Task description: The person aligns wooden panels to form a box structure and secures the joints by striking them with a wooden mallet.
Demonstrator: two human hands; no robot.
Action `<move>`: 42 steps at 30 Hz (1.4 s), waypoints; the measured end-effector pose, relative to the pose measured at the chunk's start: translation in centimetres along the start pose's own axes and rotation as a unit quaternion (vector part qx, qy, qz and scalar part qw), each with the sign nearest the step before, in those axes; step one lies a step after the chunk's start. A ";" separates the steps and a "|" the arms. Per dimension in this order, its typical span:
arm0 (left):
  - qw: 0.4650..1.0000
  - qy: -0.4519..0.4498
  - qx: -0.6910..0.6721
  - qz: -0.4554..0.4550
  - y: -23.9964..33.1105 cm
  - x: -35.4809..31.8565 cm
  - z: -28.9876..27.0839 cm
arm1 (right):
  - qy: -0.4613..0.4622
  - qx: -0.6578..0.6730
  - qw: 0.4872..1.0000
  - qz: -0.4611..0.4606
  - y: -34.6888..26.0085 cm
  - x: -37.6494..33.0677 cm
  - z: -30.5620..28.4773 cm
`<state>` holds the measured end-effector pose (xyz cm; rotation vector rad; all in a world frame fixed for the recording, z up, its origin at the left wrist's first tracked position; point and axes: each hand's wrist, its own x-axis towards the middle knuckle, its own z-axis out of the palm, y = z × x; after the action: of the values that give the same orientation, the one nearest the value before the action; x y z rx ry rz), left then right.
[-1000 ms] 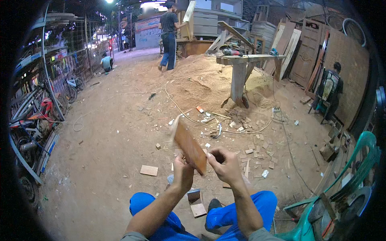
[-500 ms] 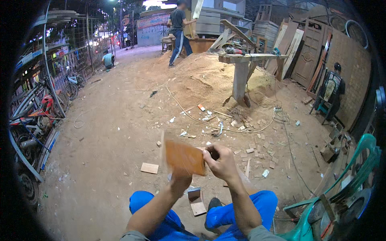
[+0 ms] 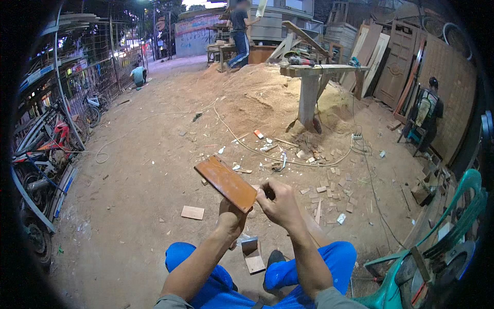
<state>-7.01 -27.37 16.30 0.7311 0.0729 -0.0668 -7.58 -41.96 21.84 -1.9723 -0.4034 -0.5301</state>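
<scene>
Currently clamped from below, near its lower end, in left hand point(image 3: 232, 220): brown board point(image 3: 226, 183), long axis slanting away forward-left of grip. At near right corner: right hand point(image 3: 282, 207), fingertips bunched, closure on board impossible to tell.

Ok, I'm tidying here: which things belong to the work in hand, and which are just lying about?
In hand:
brown wooden board, held by the left hand, right hand at its corner
perhaps the L-shaped wooden piece below

Apparently lying about:
wood offcuts
flat pale wooden rectangle
</scene>
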 end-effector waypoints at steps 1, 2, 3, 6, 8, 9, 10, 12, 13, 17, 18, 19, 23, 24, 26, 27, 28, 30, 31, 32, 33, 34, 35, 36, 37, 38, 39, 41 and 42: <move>1.000 -0.011 0.029 -0.001 -0.2 0.0 -0.2 | -0.003 -0.045 0.999 -0.015 0.5 0.2 0.2; 0.998 -0.021 0.058 -0.002 -0.5 0.1 -0.3 | -0.006 -0.090 0.996 -0.029 1.1 0.3 0.4; 0.999 0.019 0.043 -0.011 -0.8 0.3 -0.6 | -0.038 -0.123 0.991 -0.021 1.9 0.0 1.1; 0.996 0.001 0.061 -0.060 -1.7 0.8 -1.5 | -0.091 -0.146 0.984 0.052 2.5 -1.4 2.0; 0.994 -0.009 0.057 -0.089 -2.5 1.3 -2.6 | -0.133 -0.152 0.977 0.070 2.0 -1.6 1.9; 0.992 -0.008 0.075 -0.101 -2.8 1.5 -2.8 | -0.135 -0.140 0.979 0.067 2.3 -2.0 1.8; 0.989 -0.007 0.092 -0.113 -3.0 1.6 -3.0 | -0.137 -0.129 0.980 0.064 2.6 -2.3 1.7; 0.984 0.001 0.130 -0.119 -3.2 1.4 -3.2 | -0.136 -0.118 0.982 0.051 3.2 -2.9 1.6; 0.979 0.007 0.164 -0.124 -3.3 1.3 -3.1 | -0.134 -0.112 0.984 0.036 3.4 -3.0 1.4; 0.978 0.015 0.175 -0.111 -3.3 0.2 -1.1 | -0.111 -0.128 0.984 0.056 3.7 -3.5 0.4; 0.982 0.029 0.162 -0.090 -3.4 0.1 -0.7 | -0.095 -0.110 0.988 0.056 4.4 -3.6 0.2; 0.982 0.028 0.164 -0.091 -3.4 0.1 -0.8 | -0.080 -0.092 0.991 0.056 4.9 -3.8 -0.1; 0.963 -0.107 0.249 -0.016 -3.4 -0.3 -0.6 | -0.047 -0.044 0.997 0.034 5.0 -4.6 -0.9; 0.952 -0.120 0.279 0.029 -3.4 -0.7 -0.2 | -0.046 -0.044 0.997 0.035 4.3 -4.7 -1.3; 0.952 -0.130 0.273 0.056 -2.3 -2.6 2.1 | -0.021 -0.017 1.000 -0.001 1.7 -5.3 -2.5; 0.934 -0.164 0.290 0.130 -1.5 -3.7 3.5 | -0.001 -0.020 0.998 -0.052 0.6 -5.7 -3.4; 0.910 -0.196 0.305 0.202 -0.8 -4.8 4.4 | 0.004 -0.018 0.999 -0.051 -1.0 -6.0 -4.4; 0.878 -0.231 0.337 0.249 0.7 -6.3 5.4 | 0.030 0.010 0.992 -0.126 -4.4 -6.3 -6.3; 0.843 -0.291 0.324 0.317 1.7 -7.0 6.6 | 0.027 0.019 0.991 -0.127 -5.5 -6.4 -7.0; 0.800 -0.348 0.306 0.381 2.3 -7.6 7.3 | 0.028 0.017 0.992 -0.124 -6.5 -6.6 -7.6; 0.787 -0.362 0.307 0.394 2.9 -8.2 7.5 | 0.027 0.023 0.988 -0.153 -7.7 -6.6 -8.1; 0.772 -0.381 0.301 0.411 3.4 -8.6 8.0 | 0.028 0.021 0.982 -0.187 -8.8 -6.6 -8.9; 0.732 -0.390 0.321 0.457 3.9 -9.3 8.6 | 0.029 0.003 0.976 -0.214 -9.5 -7.1 -9.6; 0.684 -0.400 0.342 0.505 4.4 -9.7 9.3 | 0.034 0.000 0.974 -0.226 -9.5 -7.1 -9.7; 0.665 -0.436 0.348 0.497 4.7 -9.7 9.9 | 0.067 0.035 0.964 -0.256 -9.3 -7.0 -9.7; 0.656 -0.440 0.346 0.506 4.9 -9.2 10.7 | 0.098 0.070 0.951 -0.285 -9.3 -6.7 -9.8; 0.661 -0.363 0.405 0.517 4.6 -8.2 11.0 | 0.129 0.063 0.961 -0.236 -9.7 -5.7 -9.5; 0.774 -0.254 0.400 0.420 3.2 -4.9 12.1 | 0.177 -0.023 0.974 -0.139 -6.1 -1.8 -8.4; 0.866 -0.217 0.335 0.303 1.4 -1.4 11.4 | 0.160 -0.011 0.982 -0.102 -3.4 0.2 -7.2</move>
<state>-7.81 -33.91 25.83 1.3894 -0.6459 0.3668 -10.44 -46.95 27.37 -1.8344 -0.3989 -0.9714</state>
